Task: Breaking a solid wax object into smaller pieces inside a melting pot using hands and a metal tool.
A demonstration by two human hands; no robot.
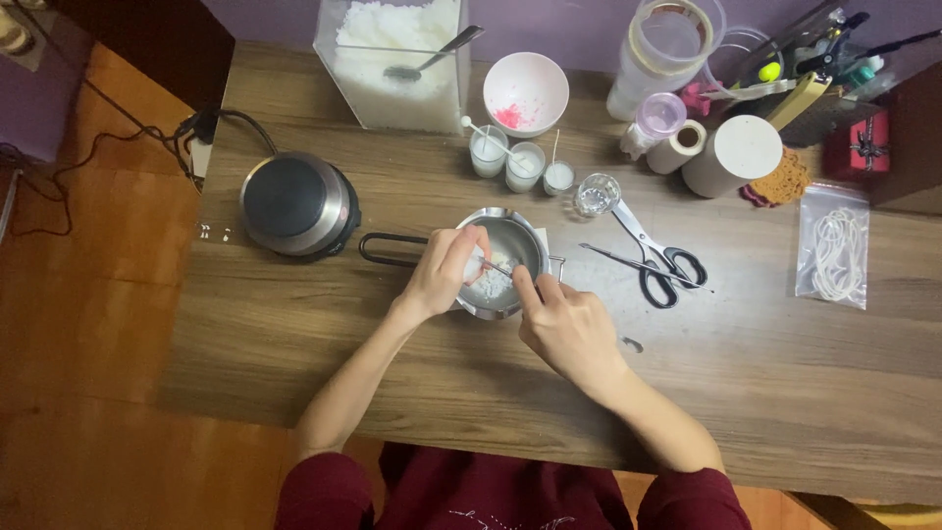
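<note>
A small steel melting pot (523, 238) with a dark loop handle (386, 250) sits at the middle of the wooden table (765, 363). White flakes lie inside it. My left hand (444, 272) is curled over the pot's left rim, fingers pinched on something small and white. My right hand (567, 329) rests at the pot's front right rim and holds a thin stick that reaches into the pot.
A round black hot plate (297, 203) stands left of the pot. Behind are a clear box of white flakes (397, 69) with a spoon, a white bowl (526, 92), three small glass candles (523, 165). Scissors (655, 257) and a bag of wicks (834, 257) lie right.
</note>
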